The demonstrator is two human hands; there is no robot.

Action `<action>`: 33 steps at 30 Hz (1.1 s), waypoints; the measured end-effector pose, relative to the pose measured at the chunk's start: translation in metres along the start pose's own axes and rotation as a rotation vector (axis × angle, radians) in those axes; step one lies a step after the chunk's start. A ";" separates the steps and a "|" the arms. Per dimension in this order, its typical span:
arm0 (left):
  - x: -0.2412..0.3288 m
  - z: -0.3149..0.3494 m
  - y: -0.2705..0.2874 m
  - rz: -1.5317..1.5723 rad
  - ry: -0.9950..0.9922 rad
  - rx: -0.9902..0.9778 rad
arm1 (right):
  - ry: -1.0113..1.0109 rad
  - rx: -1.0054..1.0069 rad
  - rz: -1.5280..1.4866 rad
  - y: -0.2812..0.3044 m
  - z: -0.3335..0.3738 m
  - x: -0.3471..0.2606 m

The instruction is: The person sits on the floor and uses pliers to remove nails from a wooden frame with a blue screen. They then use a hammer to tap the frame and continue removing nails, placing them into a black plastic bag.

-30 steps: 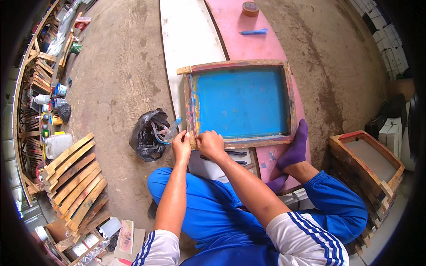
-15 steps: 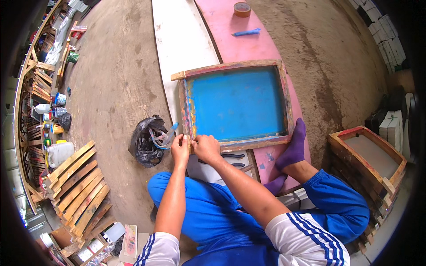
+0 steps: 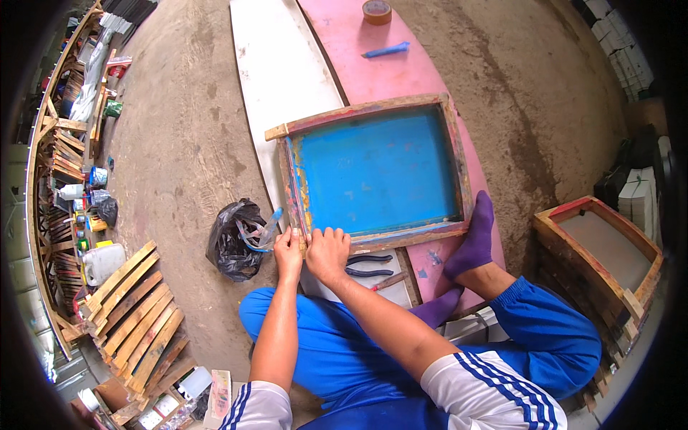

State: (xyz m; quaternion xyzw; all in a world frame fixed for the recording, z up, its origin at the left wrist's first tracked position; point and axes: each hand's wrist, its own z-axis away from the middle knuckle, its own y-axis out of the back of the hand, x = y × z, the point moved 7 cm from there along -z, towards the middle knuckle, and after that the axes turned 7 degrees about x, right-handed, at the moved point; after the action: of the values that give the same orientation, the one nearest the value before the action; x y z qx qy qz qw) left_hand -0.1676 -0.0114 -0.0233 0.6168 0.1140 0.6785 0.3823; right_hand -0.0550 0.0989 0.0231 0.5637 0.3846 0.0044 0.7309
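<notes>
A screen printing frame (image 3: 373,112) with worn wooden rails and a blue mesh (image 3: 376,172) lies in front of me. My left hand (image 3: 288,256) is at its near left corner, thumb and fingers pinched on the edge. Right beside it, my right hand (image 3: 327,252) curls over the near rail with the knuckles up. Any small piece between the fingertips is hidden. Below the near rail, pliers (image 3: 369,272) with dark handles and a red-marked tool (image 3: 389,282) rest on a pale surface by my knee.
A black plastic bag (image 3: 233,247) with clear plastic strips sits left of the frame. Beneath the frame run white (image 3: 276,64) and pink (image 3: 373,68) boards. Brown tape (image 3: 376,11) and a blue stick-like item (image 3: 386,49) lie beyond. Wooden frames (image 3: 598,244) are stacked at right, wood-handled pieces (image 3: 136,315) at left.
The view has shifted and turned slightly. Both hands stay at the frame's near left corner, the right one lower and more curled. More of the pliers shows beside my right wrist.
</notes>
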 end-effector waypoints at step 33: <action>-0.013 -0.010 -0.008 0.038 -0.071 0.010 | -0.055 -0.152 -0.013 -0.007 -0.004 0.006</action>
State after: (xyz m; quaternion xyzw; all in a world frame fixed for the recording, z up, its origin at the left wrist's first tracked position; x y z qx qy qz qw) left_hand -0.1749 -0.0112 -0.0398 0.6445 0.0923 0.6627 0.3700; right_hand -0.0560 0.1028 0.0137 0.5039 0.3665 0.0133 0.7820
